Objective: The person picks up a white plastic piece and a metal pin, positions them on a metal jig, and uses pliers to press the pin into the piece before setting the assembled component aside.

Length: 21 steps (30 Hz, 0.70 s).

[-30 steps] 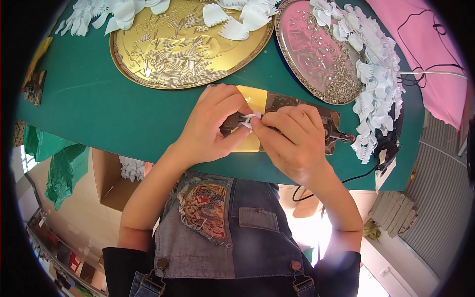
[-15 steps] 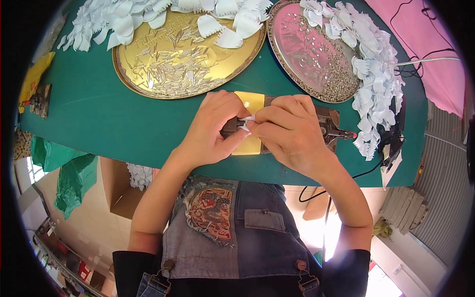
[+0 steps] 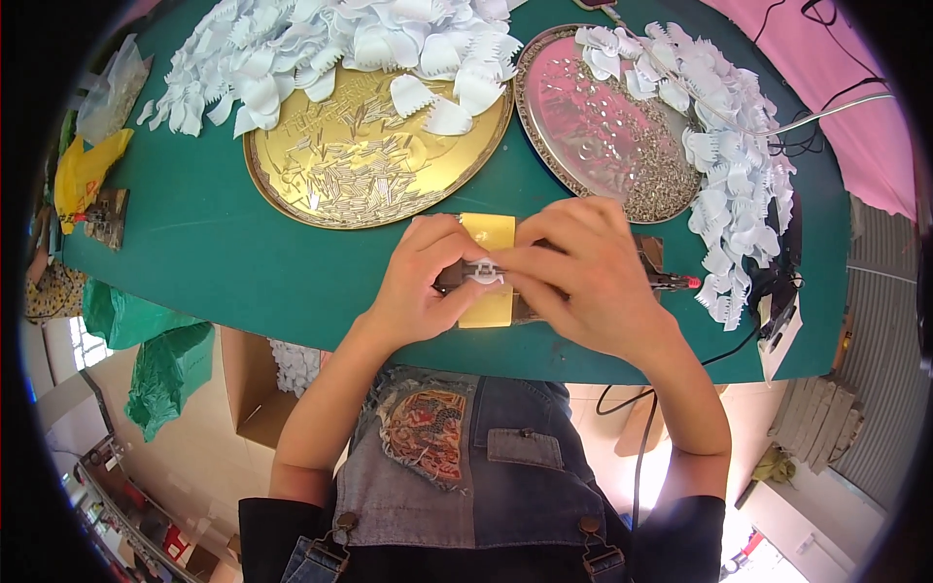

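Note:
A small white plastic piece, seemingly part of a hair claw clip, sits over the end of a dark metal fixture. My left hand pinches it from the left between thumb and index finger. From the right, my right hand brings its closed fingertips against the piece's right side; anything tiny between them is too small or blurred to make out. Below both hands lies the fixture's base, wrapped in yellow tape. A lever with a red tip sticks out beyond my right hand.
Thin metal pins cover a gold tray; small shiny metal parts, possibly springs, lie on a silver-rimmed tray. White toothed pieces are heaped behind and at the right. A second lever fixture stands far left on the green table.
The view has shifted, so the table appears lower and slightly to the right. The white piece now shows more openly between my fingers; my right fingertips have moved slightly along its right side.

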Tool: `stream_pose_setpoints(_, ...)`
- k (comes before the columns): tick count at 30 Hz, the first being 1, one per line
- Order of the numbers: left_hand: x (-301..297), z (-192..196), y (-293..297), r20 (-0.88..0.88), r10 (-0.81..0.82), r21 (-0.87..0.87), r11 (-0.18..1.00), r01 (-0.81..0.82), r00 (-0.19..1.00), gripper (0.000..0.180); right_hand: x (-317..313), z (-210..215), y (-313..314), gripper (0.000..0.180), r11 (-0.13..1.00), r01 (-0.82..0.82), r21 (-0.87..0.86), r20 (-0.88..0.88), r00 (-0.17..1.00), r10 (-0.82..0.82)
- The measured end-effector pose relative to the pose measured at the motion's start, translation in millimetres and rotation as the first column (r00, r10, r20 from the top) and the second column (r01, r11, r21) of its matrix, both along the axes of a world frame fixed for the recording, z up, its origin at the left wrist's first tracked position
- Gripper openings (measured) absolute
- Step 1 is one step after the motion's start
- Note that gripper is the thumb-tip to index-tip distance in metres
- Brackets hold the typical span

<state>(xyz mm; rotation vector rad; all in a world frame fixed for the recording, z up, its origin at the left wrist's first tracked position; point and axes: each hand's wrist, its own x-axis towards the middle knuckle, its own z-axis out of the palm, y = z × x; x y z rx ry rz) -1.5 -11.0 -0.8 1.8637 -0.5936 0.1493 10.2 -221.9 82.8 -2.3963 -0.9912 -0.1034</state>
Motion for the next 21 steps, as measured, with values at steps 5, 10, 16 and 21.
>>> stream_pose_setpoints(5, -4, -5, 3, -0.027, 0.012, 0.025, 1.0, -0.011, 1.0, 0.02, -7, 16, -51, 0.019, 0.961, 0.268, -0.067, 0.065, 0.963, -0.263)
stream_pose_setpoints(10, 0, -2, -2, -0.011, -0.018, 0.024, 1.0, 0.018, 1.0, 0.017, -36, 9, -126, 0.02, 0.74, 0.601, -0.303, -0.033, 0.769, -0.638)
stream_pose_setpoints(16, -1, 1, -1, -0.021, -0.04, 0.033, 0.999, 0.04, 0.999, 0.017, -46, -15, -167, 0.034, 0.7, 0.627, -0.342, -0.069, 0.726, -0.684)
stream_pose_setpoints(21, -2, 1, 0, -0.008, -0.034, 0.038, 0.999, 0.034, 0.999, 0.016, -62, 2, -208, 0.046, 0.473, 0.817, 0.33, -0.77, 0.523, -0.367)
